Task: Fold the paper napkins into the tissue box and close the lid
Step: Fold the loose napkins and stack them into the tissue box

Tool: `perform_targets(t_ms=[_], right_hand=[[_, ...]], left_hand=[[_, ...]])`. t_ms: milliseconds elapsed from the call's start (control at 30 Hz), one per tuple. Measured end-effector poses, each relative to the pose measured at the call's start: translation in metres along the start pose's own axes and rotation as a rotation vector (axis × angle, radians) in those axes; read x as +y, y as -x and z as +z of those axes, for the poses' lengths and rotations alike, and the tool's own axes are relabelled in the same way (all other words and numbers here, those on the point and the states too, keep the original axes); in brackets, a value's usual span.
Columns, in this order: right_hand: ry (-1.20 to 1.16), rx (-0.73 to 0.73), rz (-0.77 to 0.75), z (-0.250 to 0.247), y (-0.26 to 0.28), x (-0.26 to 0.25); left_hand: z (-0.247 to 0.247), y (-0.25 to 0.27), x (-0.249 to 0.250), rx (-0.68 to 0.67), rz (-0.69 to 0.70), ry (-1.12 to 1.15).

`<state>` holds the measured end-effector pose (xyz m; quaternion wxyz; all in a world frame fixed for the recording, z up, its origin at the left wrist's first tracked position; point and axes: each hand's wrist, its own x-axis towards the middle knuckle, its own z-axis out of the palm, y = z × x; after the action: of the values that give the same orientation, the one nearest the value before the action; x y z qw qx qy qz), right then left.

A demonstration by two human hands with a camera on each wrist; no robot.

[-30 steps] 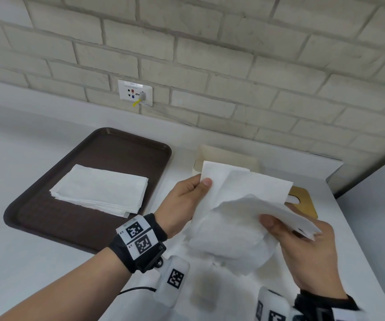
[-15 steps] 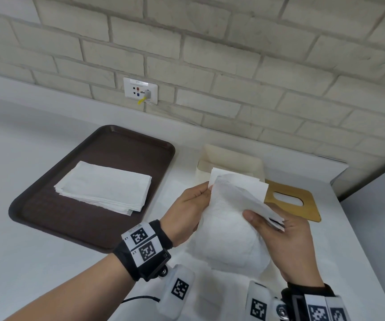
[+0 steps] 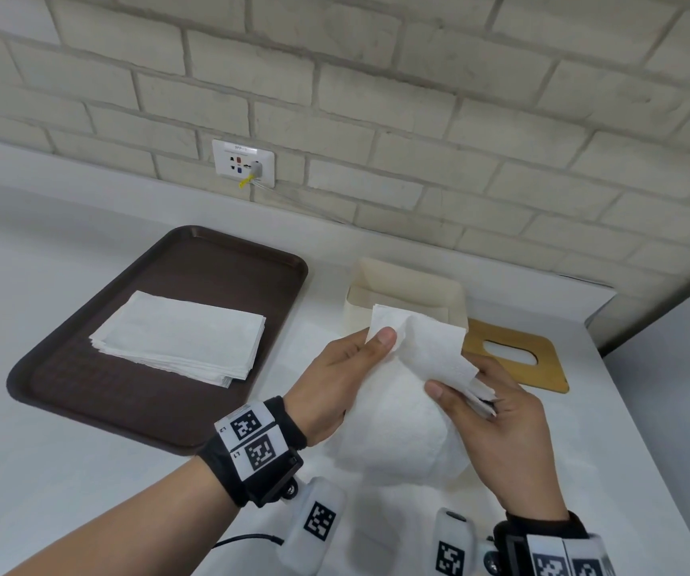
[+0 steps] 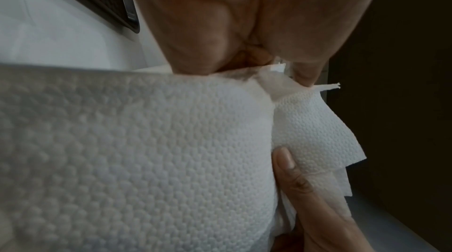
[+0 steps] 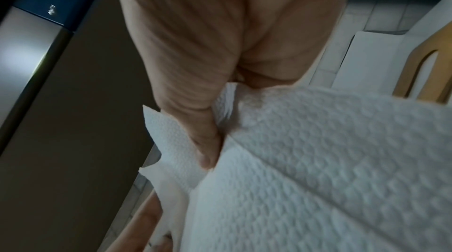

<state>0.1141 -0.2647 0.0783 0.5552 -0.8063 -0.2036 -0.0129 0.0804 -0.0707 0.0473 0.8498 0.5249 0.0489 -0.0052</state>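
- Between the two hands, above the table [image 3: 44, 471], a white embossed napkin [image 3: 401, 426] hangs in mid-fold, its upper flap bent over and its lower part bulging toward the camera.
- Left hand [image 3: 335, 384] pinches the napkin's top left corner under the thumb; right hand [image 3: 497, 430] pinches the folded right edge between thumb and fingers, several layers showing there.
- Just behind the napkin stands the open cream tissue box [image 3: 409, 293]; the raised napkin hides its near right corner.
- To the right of the box the wooden lid [image 3: 542, 367] with its oval slot lies flat on the table, partly covered by the right hand.
- On the left, well apart, a brown tray [image 3: 85, 388] carries a stack of flat napkins [image 3: 181, 338].
- Behind, a brick wall bears a socket plate [image 3: 243, 164].
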Motion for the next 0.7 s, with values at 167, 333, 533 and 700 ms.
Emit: perform_targets(t_ms=[167, 333, 533, 700], right_hand=[[0.032, 0.027, 0.014, -0.003, 0.004, 0.001], [-0.031, 0.068, 0.091, -0.020, 0.014, -0.004], [-0.178, 0.055, 0.219, -0.021, 0.004, -0.016], [-0.144, -0.045, 0.328, -0.004, -0.010, -0.008]], left_hand=[[0.000, -0.004, -0.003, 0.038, 0.016, -0.036], [-0.007, -0.009, -0.002, 0.131, 0.072, -0.080], [-0.012, -0.011, 0.000, 0.131, 0.083, -0.187], [-0.005, -0.009, -0.005, 0.121, 0.048, -0.142]])
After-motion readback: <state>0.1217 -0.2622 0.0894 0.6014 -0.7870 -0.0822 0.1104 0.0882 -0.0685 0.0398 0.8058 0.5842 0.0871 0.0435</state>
